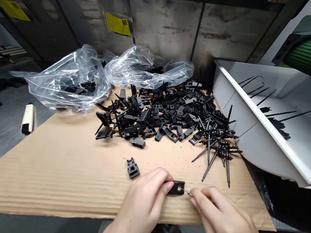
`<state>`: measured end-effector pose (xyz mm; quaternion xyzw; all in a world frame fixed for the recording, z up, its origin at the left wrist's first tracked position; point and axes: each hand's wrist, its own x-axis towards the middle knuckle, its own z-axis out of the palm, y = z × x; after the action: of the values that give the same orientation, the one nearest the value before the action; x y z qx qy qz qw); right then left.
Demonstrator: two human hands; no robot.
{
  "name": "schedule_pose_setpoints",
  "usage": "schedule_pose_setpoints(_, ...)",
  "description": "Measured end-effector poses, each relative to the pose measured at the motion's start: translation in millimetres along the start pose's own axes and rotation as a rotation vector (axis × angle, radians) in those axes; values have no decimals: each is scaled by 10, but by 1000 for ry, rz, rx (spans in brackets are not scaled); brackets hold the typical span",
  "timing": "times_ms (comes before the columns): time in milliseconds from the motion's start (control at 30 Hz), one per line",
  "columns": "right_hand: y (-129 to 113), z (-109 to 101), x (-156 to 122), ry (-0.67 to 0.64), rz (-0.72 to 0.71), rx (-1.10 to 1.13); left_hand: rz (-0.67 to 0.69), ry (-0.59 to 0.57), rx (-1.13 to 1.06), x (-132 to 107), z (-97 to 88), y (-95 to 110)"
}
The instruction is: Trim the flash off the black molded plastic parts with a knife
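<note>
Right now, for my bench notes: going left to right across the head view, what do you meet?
Cream-and-black tool, left clear plastic bag, left hand, black part, thin pin, right hand.

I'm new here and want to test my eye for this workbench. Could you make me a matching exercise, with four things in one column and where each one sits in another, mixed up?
Things:
1. pinched clip
2. lone clip
3. plastic bags
4. white tray

Places:
A. far right, with long black rods lying in it
B. back left, beside the black heap
C. between the left hand and right hand
D. alone on the cardboard, near the left hand

Pairs: 1-C, 2-D, 3-B, 4-A.
</note>
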<state>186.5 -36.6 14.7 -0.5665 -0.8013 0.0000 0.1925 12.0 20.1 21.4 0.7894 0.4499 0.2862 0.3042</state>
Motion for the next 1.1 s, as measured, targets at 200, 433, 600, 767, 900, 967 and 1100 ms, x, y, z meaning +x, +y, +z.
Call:
schedule_pose_setpoints(200,-26,-34,121,1,-40,-179,-4,-12,1,-4,6,4)
schedule_pose_setpoints(433,54,-28,130,59,-166,-203,-12,-38,-21,-11,13,-31)
schedule_pose_setpoints(600,78,-40,155,88,-208,-175,-36,-66,-33,-20,14,-35)
schedule_pose_setpoints(767,82,-81,192,15,-233,-173,-11,-55,-51,-38,7,-31)
schedule_pose_setpoints(900,61,-147,272,-38,-299,-213,-2,-37,-49,-35,17,-38)
schedule_pose_setpoints(967,15,-183,329,-45,-336,-275,-2,-31,-38,-30,22,-38)
schedule_pose_setpoints(1100,-74,-222,415,-51,-329,-346,8,-33,-36,-28,25,-32)
